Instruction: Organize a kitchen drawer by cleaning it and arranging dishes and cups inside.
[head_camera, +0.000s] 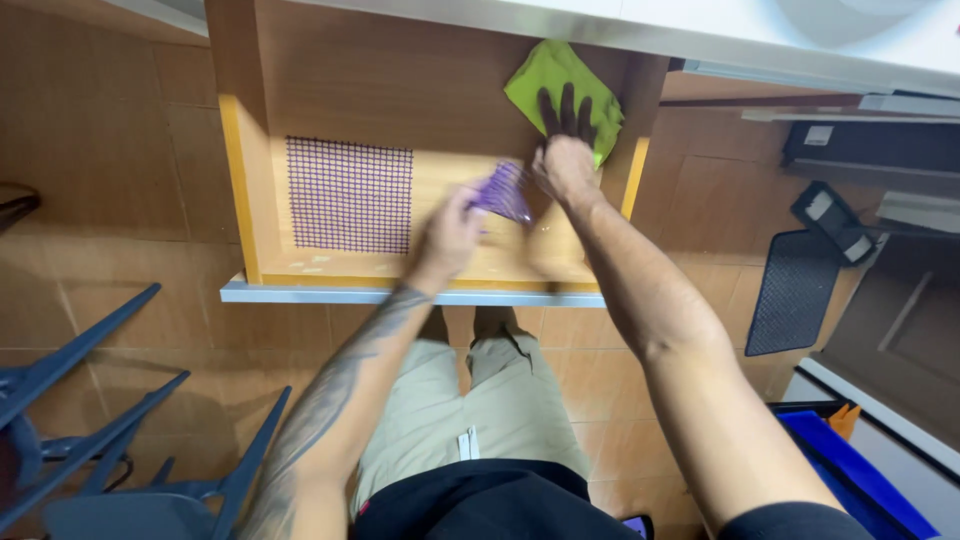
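While the person stands over an open wooden drawer (330, 90), 2 hands work inside it at its right half.

Item 1, nearest: left hand (450, 238), close to the drawer's front edge, fingers pinching a crumpled piece of purple mesh liner (503, 192), lifted off the drawer floor; the piece is blurred, so its exact fold cannot be told.

Item 2: right hand (566, 165), just beyond, fingers spread flat and pressed down on a green cloth (560, 80) at the drawer's back right corner.

Item 3: flat square of purple mesh liner (349, 194), lying on the drawer floor toward the left side, well apart from both hands.

Step judged: wiping the right part of the drawer floor with the liner held clear. The next move would call for sweeping the cloth across the bare wood while keeping the lifted mesh away from it.

Surroundings: blue chair legs (90, 420) on the floor at lower left; a dark mesh mat (795, 290) on the floor right of the drawer; a blue bin (860, 470) at lower right. No packages or signs show; small pale labels on dark items at far right are too small to tell.
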